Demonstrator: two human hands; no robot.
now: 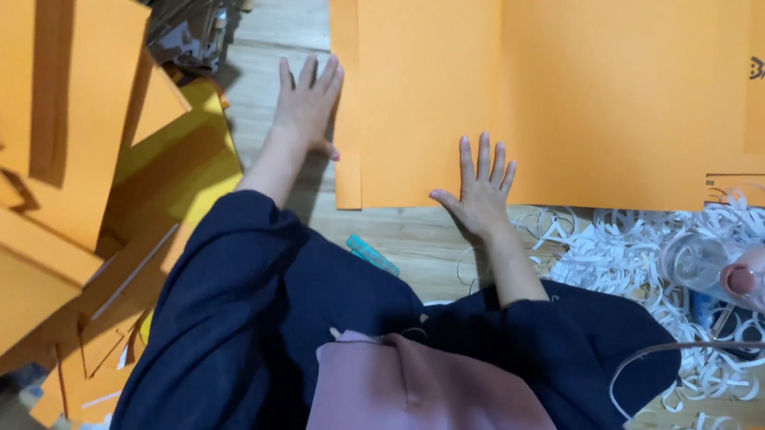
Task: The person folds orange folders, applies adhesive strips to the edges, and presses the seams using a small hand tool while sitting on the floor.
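Bare wooden floor [418, 237] lies open between my hands. Shredded white paper strips [621, 257] crowd my right; stacked orange folders [27, 115] wall off my left.

A makeshift paper-craft workspace on a pale wooden floor [417, 242] — the person works seated on the ground. Large orange card sheets [544, 90] spread at the far side, more orange card [23, 162] stacks up left, and curly white paper trimmings [622, 252] heap on the right.
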